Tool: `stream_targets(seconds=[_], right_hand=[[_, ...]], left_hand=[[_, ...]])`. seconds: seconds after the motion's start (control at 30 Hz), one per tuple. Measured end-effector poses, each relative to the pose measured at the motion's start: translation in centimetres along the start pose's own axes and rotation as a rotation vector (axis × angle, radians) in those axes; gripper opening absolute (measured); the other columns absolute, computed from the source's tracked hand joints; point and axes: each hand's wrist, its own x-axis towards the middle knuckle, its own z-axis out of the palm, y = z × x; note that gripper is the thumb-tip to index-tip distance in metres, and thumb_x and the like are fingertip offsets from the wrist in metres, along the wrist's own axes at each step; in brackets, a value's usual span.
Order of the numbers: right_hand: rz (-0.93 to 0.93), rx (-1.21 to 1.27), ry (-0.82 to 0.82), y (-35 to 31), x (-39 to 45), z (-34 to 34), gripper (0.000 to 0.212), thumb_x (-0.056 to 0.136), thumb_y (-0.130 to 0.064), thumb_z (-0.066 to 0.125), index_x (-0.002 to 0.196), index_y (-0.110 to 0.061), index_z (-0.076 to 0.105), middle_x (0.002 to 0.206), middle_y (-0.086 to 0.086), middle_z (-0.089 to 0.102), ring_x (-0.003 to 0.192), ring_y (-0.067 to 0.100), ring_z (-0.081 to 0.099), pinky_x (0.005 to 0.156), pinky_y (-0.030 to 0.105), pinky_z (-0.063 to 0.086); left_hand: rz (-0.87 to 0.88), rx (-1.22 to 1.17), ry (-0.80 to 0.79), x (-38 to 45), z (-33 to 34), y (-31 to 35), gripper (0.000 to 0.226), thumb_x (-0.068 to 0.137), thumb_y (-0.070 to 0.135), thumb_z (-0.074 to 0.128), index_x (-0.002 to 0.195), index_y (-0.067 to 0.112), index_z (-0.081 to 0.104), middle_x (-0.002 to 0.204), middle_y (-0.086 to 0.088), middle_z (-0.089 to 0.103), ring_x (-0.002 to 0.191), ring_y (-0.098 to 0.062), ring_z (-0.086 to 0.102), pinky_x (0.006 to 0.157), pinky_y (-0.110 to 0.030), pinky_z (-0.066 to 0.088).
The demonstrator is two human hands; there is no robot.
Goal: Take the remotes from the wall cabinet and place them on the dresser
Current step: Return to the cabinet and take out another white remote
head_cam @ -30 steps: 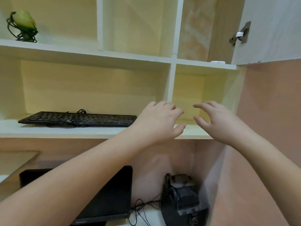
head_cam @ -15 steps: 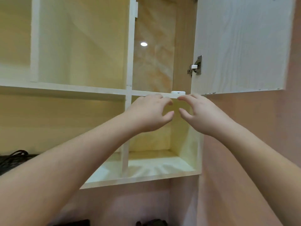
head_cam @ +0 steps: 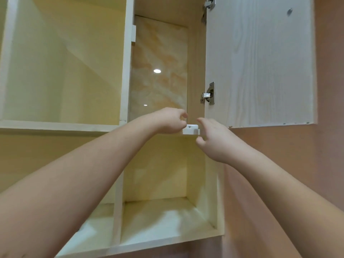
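The wall cabinet (head_cam: 126, 62) fills the view from below, and its right-hand door (head_cam: 260, 62) stands swung open. A white remote (head_cam: 191, 129) lies at the front edge of the shelf in the open compartment, only its end showing. My left hand (head_cam: 167, 121) is raised to that shelf with curled fingers touching the remote's left end. My right hand (head_cam: 216, 140) is just right of the remote, fingers spread apart, thumb below the shelf edge. Whether more remotes lie further back is hidden by the shelf. The dresser is out of view.
A metal hinge (head_cam: 208, 94) holds the open door at the compartment's right wall. Below is an open cubby with a pale floor (head_cam: 163, 218). A pinkish wall (head_cam: 288, 174) runs on the right. The compartment's back is glossy marble-patterned (head_cam: 158, 75).
The view has tilted upward, leaving the keyboard shelf and the items below out of sight. Both hands have risen to the upper shelf edge, and my left hand now touches the white remote.
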Motion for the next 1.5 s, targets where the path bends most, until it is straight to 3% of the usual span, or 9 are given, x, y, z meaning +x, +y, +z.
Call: stream_targets(seconds=[0.17,0.43,0.63,0.73,0.83,0.93,1.07,1.23,1.5], right_hand=[[0.000,0.063,-0.013,0.3,0.9,0.2,0.050,0.094,-0.021,0.041,0.143,-0.016,0.032,0.140,0.008,0.043,0.128,0.024,0.041,0.098,0.032,0.034],[0.001,0.140,0.000,0.7,1.8,0.5,0.051,0.095,-0.019,0.038,0.146,-0.017,0.029,0.147,0.004,0.040,0.131,0.022,0.040,0.101,0.033,0.036],[-0.011,0.171,0.009,0.2,2.7,0.7,0.052,0.096,-0.016,0.036,0.147,-0.018,0.027,0.149,0.003,0.038,0.130,0.021,0.042,0.097,0.032,0.039],[-0.013,0.184,0.012,-0.4,3.6,0.7,0.051,0.096,-0.013,0.035,0.146,-0.019,0.030,0.148,0.002,0.039,0.128,0.022,0.044,0.092,0.030,0.040],[-0.012,0.199,0.022,-1.0,4.8,0.8,0.052,0.094,-0.007,0.032,0.143,-0.021,0.037,0.149,0.001,0.037,0.124,0.021,0.046,0.087,0.030,0.043],[-0.007,0.215,0.005,-1.7,6.2,0.9,0.054,0.090,-0.002,0.033,0.140,-0.021,0.041,0.147,0.003,0.038,0.123,0.022,0.046,0.088,0.034,0.046],[0.055,0.206,-0.069,-2.1,8.3,1.6,0.052,0.092,-0.003,0.038,0.141,-0.019,0.041,0.143,0.009,0.046,0.121,0.026,0.051,0.088,0.032,0.045],[0.092,0.131,-0.147,-1.9,9.6,2.2,0.050,0.093,-0.006,0.042,0.142,-0.016,0.040,0.141,0.007,0.048,0.119,0.026,0.052,0.087,0.031,0.045],[0.083,0.146,-0.136,-1.8,9.1,2.3,0.041,0.089,-0.004,0.040,0.125,-0.013,0.055,0.121,0.011,0.060,0.098,0.029,0.060,0.078,0.035,0.050]], left_hand=[[-0.005,-0.022,-0.120,1.4,0.0,1.3,0.051,0.099,0.017,0.027,0.149,0.024,0.032,0.157,-0.002,0.033,0.141,-0.022,0.033,0.110,-0.034,0.029],[0.007,0.046,-0.153,1.1,0.2,0.6,0.047,0.098,0.018,0.030,0.142,0.024,0.045,0.147,-0.003,0.047,0.130,-0.023,0.045,0.106,-0.036,0.037],[-0.018,0.036,-0.094,-0.4,-1.1,-1.6,0.038,0.095,0.028,0.033,0.124,0.029,0.058,0.121,0.001,0.061,0.104,-0.020,0.055,0.082,-0.033,0.045],[-0.052,0.059,-0.049,-0.9,-1.8,-2.7,0.026,0.096,0.038,0.037,0.095,0.027,0.060,0.093,0.002,0.063,0.079,-0.015,0.056,0.062,-0.030,0.042],[-0.062,0.117,0.003,-1.2,-2.3,-3.4,0.029,0.095,0.049,0.045,0.075,0.027,0.049,0.096,0.002,0.065,0.069,-0.010,0.053,0.055,-0.029,0.036],[-0.088,0.090,0.051,-1.2,-2.2,-3.8,0.035,0.090,0.056,0.052,0.085,0.022,0.053,0.115,0.002,0.064,0.079,-0.015,0.059,0.059,-0.029,0.042],[-0.149,0.001,0.042,-0.9,-1.1,-3.6,0.058,0.087,0.065,0.049,0.118,0.017,0.057,0.118,0.001,0.064,0.103,-0.019,0.059,0.084,-0.033,0.048],[-0.197,-0.035,0.042,-0.8,-0.8,-3.6,0.052,0.084,0.059,0.056,0.114,0.017,0.065,0.106,0.001,0.069,0.096,-0.018,0.064,0.085,-0.035,0.053],[-0.156,-0.180,0.189,-3.3,-2.1,-4.1,0.062,0.078,0.045,0.071,0.132,0.019,0.055,0.118,0.003,0.066,0.080,-0.010,0.062,0.056,-0.020,0.045]])
